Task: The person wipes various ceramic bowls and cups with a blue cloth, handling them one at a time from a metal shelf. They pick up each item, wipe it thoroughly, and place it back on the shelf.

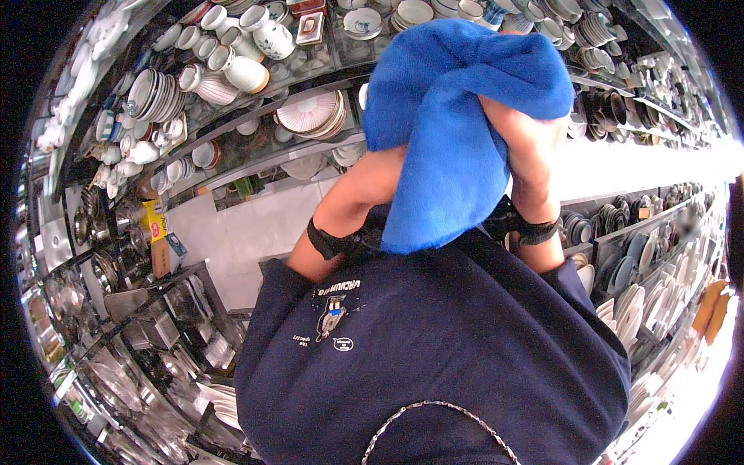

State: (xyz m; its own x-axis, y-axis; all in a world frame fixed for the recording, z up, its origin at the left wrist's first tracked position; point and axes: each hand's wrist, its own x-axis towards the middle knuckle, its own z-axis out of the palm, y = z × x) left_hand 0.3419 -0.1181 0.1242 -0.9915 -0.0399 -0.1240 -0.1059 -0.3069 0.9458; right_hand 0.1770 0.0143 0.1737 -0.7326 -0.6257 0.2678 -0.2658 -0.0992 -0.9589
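Note:
A bright blue cloth (pixel 447 139) is bunched and twisted between my two hands, held up in front of my chest. One long end of it hangs toward my shirt. My left hand is under the left part of the cloth, with only the wrist (pixel 386 165) and forearm showing. On the right, the back of my right hand (pixel 526 125) shows below a fold, and its fingers are covered by the cloth. Whether something else lies inside the cloth cannot be told. Black straps (pixel 537 232) circle both my forearms.
Ahead, shelves hold white ceramic vases (pixel 247 72), stacked plates (pixel 154 96) and bowls (pixel 361 22). A lower shelf carries a pink-striped plate (pixel 308 110). Metalware and wrapped trays (pixel 116 372) fill racks at left. More plates (pixel 630 314) stand on the right. Pale floor tiles (pixel 232 232) show between.

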